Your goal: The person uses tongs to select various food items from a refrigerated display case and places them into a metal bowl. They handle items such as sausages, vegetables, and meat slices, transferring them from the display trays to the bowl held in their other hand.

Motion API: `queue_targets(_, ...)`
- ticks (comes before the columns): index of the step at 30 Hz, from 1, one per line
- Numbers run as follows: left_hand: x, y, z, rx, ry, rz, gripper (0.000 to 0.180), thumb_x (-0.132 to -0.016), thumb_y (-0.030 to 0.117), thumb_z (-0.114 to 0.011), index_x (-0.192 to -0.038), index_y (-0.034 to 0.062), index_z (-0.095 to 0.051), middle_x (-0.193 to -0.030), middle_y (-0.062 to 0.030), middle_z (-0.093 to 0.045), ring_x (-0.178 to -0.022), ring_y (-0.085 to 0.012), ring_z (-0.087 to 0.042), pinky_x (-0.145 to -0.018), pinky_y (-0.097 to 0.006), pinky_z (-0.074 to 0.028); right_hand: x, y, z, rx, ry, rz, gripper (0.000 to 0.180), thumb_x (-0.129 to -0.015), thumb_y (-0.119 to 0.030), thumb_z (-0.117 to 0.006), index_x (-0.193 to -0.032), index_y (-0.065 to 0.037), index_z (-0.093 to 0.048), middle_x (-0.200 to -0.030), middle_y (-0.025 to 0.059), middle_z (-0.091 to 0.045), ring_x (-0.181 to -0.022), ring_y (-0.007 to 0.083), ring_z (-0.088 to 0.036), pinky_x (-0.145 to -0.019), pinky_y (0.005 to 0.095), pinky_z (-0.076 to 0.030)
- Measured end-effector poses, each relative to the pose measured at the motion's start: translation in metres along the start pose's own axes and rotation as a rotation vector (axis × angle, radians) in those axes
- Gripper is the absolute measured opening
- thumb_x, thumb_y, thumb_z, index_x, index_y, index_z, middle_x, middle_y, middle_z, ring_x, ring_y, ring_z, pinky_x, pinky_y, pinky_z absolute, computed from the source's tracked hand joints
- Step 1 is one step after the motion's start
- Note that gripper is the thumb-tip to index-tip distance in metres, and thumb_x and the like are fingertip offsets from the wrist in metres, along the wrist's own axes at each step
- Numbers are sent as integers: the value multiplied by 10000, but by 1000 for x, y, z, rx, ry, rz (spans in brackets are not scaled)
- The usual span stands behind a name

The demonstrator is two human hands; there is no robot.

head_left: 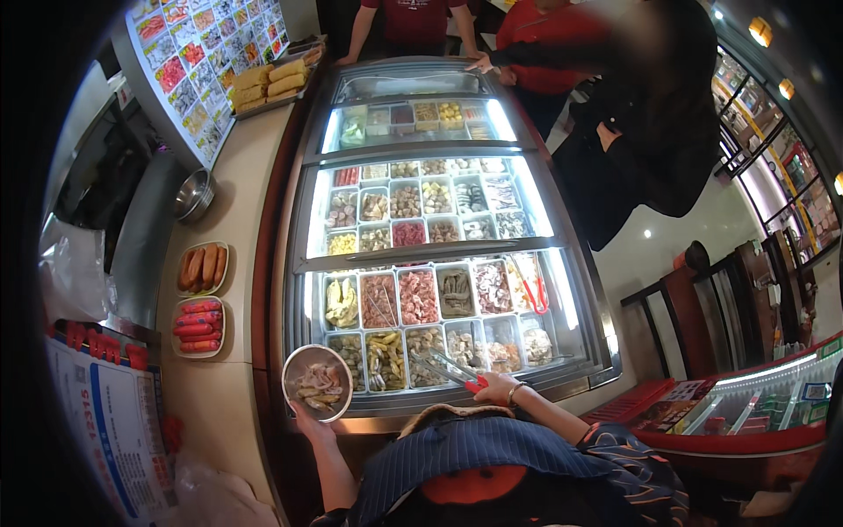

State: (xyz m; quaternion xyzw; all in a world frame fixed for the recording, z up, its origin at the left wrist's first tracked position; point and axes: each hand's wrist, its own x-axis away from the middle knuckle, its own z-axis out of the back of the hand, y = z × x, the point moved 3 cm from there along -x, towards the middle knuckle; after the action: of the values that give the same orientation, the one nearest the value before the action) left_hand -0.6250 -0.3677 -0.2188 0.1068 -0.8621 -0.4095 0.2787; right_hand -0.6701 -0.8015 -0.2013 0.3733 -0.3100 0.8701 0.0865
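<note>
Two hands work at the near edge: the left hand (307, 420) grips a filled bowl (317, 382), the right hand (496, 387) clasps tongs (446, 364) over near trays (428, 344), so tilting could spill food.

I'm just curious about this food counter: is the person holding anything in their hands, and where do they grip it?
The left hand holds a metal bowl of food by its near rim. The right hand grips tongs at their red handle end.
</note>
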Motion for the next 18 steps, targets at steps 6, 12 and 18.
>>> queue_targets(6, -2, 2, 3, -28, 96, 38, 535, -859, 398, -477, -1219, 11, -391, -1223, -103, -443, -1107, -246, -442, -918, -362, -371, -5, 1, -4, 7, -7, 4, 616, -576, -461, -681, -949, 9, -546, -933, 223, -586, -901, 332, -564, -768, 370, -436)
queue_targets(12, 6, -1, -8, -93, 153, -1, 519, -882, 383, -434, -1230, 3, -375, -1216, -125, -440, -1078, -264, -461, -894, -379, -386, 16, 15, 1, -137, 119, 13, 664, -593, -484, -670, -1030, -9, -513, -917, 197, -593, -838, 303, -584, -720, 360, -446)
queue_targets(18, 31, -5, -55, -58, 22, 30, 554, -858, 420, -462, -1247, 38, -358, -1259, -119, -403, -1125, -281, -433, -896, -401, -410, 47, 37, 22, -346, 82, -80, 687, -604, -470, -659, -1095, -22, -485, -925, 188, -597, -808, 287, -601, -691, 352, -458)
